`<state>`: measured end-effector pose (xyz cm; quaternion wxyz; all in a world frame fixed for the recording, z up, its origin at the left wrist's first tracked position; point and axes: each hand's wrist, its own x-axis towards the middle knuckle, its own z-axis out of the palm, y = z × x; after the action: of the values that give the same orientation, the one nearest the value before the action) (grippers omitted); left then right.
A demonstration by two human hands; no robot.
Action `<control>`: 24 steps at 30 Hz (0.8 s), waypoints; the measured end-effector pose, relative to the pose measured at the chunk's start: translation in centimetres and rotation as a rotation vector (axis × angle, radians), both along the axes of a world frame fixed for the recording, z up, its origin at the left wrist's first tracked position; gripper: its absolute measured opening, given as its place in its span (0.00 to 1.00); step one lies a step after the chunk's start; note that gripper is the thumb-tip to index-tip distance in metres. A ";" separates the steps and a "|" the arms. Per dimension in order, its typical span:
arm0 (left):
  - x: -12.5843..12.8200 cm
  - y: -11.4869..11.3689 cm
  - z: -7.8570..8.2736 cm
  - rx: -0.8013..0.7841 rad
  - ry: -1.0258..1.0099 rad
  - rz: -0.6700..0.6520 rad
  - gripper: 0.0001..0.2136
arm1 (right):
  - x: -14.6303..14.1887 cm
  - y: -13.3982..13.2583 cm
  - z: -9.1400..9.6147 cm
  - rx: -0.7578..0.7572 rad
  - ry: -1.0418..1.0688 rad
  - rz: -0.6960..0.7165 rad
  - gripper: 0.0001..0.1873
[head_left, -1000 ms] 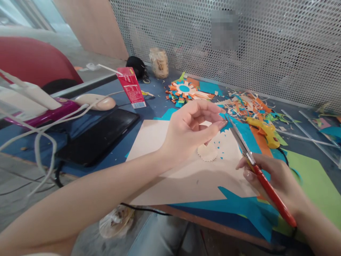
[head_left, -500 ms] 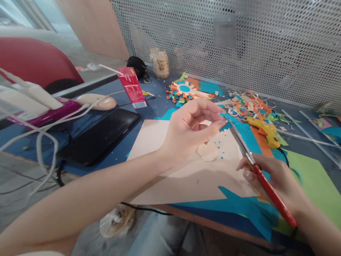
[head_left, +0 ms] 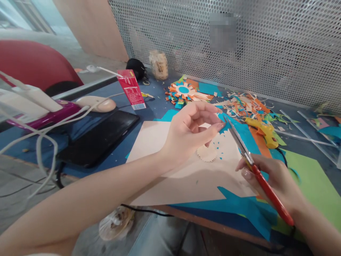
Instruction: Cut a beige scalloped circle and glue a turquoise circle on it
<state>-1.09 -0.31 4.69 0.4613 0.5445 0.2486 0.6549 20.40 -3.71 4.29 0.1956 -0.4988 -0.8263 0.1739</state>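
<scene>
My left hand (head_left: pixel 190 129) hovers above a cream paper sheet (head_left: pixel 160 142), fingers curled in a pinch round a small piece that I cannot make out. My right hand (head_left: pixel 271 177) grips red-handled scissors (head_left: pixel 255 170); their shut blades point up and left, with the tip almost touching my left fingertips. A small scalloped cream paper disc (head_left: pixel 206 153) lies on the sheet below my left hand, with tiny blue snippets beside it. Blue paper (head_left: pixel 247 209) and a green sheet (head_left: pixel 314 181) lie under my right hand.
A yellow glue gun (head_left: pixel 262 131) lies among a heap of paper scraps (head_left: pixel 245 105). A layered paper rosette (head_left: pixel 185 91), a jar (head_left: pixel 159 64), a red carton (head_left: pixel 131 89), a black tablet (head_left: pixel 101 137), a mouse (head_left: pixel 97 104) and white cables (head_left: pixel 39 142) sit to the left. Perforated metal mesh (head_left: pixel 266 46) backs the table.
Hardly anything has moved. Both hands hold the same pose, and the view has shifted very slightly.
</scene>
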 end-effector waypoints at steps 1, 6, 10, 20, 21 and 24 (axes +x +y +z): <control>0.0 0.0 0.0 -0.001 -0.006 -0.005 0.09 | 0.0 0.0 0.0 -0.004 0.003 0.000 0.18; 0.1 0.1 0.1 -0.029 -0.014 -0.020 0.10 | 0.2 0.0 -0.2 -0.023 0.015 -0.010 0.17; 0.2 0.0 0.1 -0.045 -0.017 -0.034 0.08 | 0.3 0.0 -0.3 0.000 0.034 -0.005 0.17; 0.3 0.1 0.0 -0.074 -0.021 -0.077 0.09 | 0.1 -0.1 -0.2 -0.032 0.019 -0.037 0.19; 0.3 0.1 -0.1 -0.076 -0.025 -0.083 0.09 | 0.0 -0.1 -0.2 -0.028 0.017 -0.046 0.20; 0.4 0.1 -0.2 -0.085 -0.044 -0.109 0.11 | 0.0 -0.1 -0.4 -0.008 0.004 -0.060 0.21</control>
<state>-0.74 -0.16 4.44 0.5242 0.5226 0.2362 0.6295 20.42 -3.76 3.92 0.2005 -0.5238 -0.8098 0.1721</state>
